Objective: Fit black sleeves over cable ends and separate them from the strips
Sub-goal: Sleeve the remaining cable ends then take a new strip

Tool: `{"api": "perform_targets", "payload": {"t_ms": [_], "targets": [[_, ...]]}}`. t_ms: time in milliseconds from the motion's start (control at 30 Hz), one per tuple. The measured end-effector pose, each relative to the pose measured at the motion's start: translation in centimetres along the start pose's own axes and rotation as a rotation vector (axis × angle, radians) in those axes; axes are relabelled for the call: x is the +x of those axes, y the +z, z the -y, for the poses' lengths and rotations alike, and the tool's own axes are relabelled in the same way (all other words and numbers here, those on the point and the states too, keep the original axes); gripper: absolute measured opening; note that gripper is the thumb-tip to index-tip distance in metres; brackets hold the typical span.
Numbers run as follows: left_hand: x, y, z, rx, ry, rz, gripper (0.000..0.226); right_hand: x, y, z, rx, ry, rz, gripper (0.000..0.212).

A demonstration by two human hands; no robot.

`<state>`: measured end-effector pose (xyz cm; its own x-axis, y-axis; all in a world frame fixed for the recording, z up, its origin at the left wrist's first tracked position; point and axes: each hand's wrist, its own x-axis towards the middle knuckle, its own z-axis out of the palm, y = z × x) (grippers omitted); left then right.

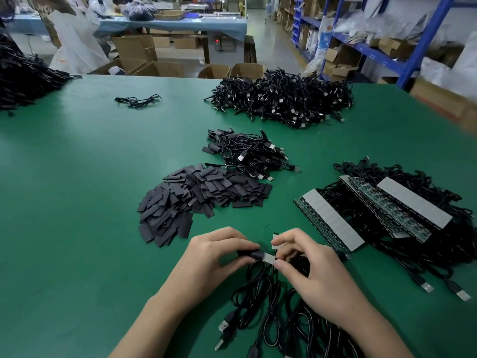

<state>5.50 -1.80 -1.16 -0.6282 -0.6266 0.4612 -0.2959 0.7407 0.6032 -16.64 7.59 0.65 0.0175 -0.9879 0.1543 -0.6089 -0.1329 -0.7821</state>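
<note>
My left hand (216, 257) pinches a black sleeve (251, 254) that sits over the end of a cable, with a pale grey board end (268, 257) sticking out of it. My right hand (307, 264) pinches a short grey strip piece (274, 241) right beside that end. Black USB cables (260, 301) trail from between my hands toward the table's near edge. A heap of loose flat black sleeves (201, 200) lies just beyond my hands.
Long grey-backed strips with attached cables (333, 220) lie to the right. Sleeved cables sit in a small pile (253, 153), and a larger cable pile (284, 99) lies farther back. One loose cable (138, 100) lies far left on the green table (77, 189).
</note>
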Motion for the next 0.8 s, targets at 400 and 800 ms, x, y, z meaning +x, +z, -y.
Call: {"api": "perform_targets", "payload": {"t_ms": [400,800], "targets": [[-0.2,0.6,-0.2,0.051,0.046,0.049,0.020,0.1,0.3,0.8,0.048,0.039,-0.066,0.027],[0.0,0.8,-1.1,-0.002,-0.082,-0.213,0.036,0.2,0.3,0.8,0.098,0.096,-0.110,0.029]]}}
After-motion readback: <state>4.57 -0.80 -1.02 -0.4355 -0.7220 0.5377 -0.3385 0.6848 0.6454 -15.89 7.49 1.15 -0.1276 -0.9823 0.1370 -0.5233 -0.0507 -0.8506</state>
